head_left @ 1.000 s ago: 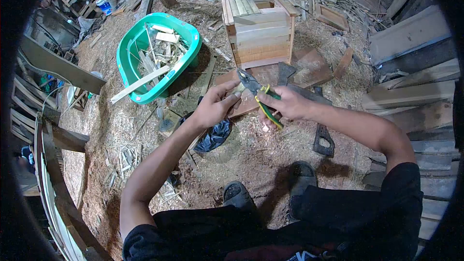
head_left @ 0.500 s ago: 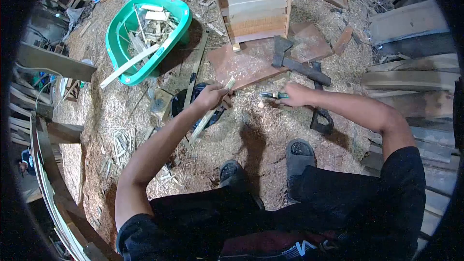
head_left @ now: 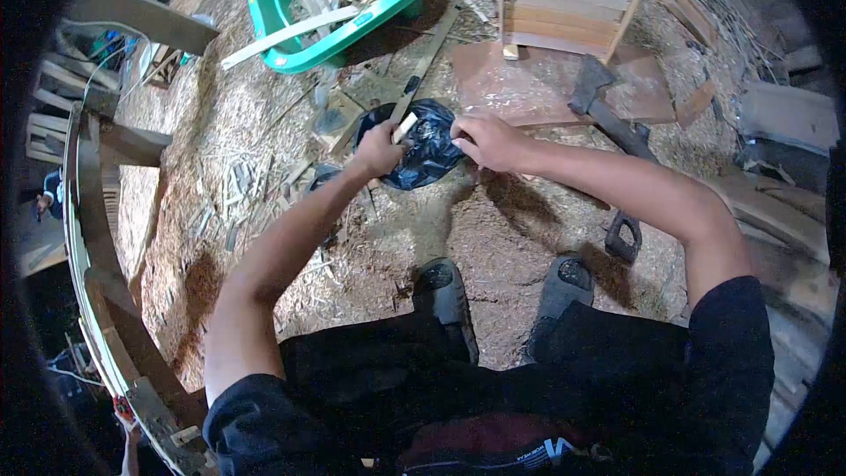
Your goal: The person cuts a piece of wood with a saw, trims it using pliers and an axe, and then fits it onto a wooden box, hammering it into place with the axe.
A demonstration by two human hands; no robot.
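Observation:
My left hand (head_left: pixel 381 152) is closed around a short, pale wooden strip (head_left: pixel 405 127), whose end sticks up past the thumb. Just beneath it is a round opening of black plastic (head_left: pixel 427 152), crumpled and shiny like a bag. My right hand (head_left: pixel 493 143) is at the right rim of this plastic, thumb and fingertips pinched together. What those fingers hold, if anything, I cannot make out. A long thin wooden strip (head_left: pixel 430 57) slants from the plastic toward the green tub (head_left: pixel 257 13).
Wood scraps fill the tub. A wooden box (head_left: pixel 568 0) stands behind a reddish board (head_left: pixel 493 79), with an axe (head_left: pixel 608 110) lying across the board's right side. Shavings cover the floor (head_left: pixel 493 238). A curved wooden piece (head_left: pixel 97 238) borders the left; planks (head_left: pixel 775 203) lie right.
The view has shifted, so the tub and box sit higher and further right. My right hand has moved to the black plastic; the plier-like tool it held is no longer visible. My left hand keeps a strip.

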